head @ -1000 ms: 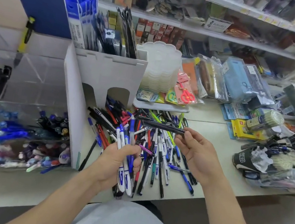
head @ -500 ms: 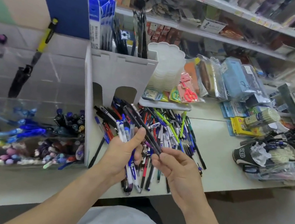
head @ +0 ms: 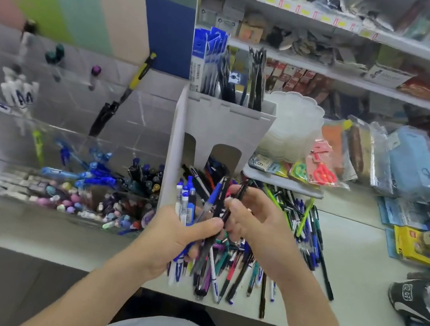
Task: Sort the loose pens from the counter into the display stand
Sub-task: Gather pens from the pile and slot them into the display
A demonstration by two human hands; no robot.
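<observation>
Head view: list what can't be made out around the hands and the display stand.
- Head view: motion blur smears the display stand compartments; pen types there are unreadable.
- The left hand covers the middle of its pen bundle; the count is unclear.
- The right hand hides its own fingertips, so its grip on the black pen cannot be told.
- Print on the pens is too small.

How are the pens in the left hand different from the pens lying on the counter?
The bunch of pens in the left hand is gripped together, mostly pointing one way; the pile of pens on the counter lies loose and crisscrossed. The bunch is lifted up, the pile lies flat. The bunch is smaller than the pile. Both mix blue, black and white pens.
</observation>
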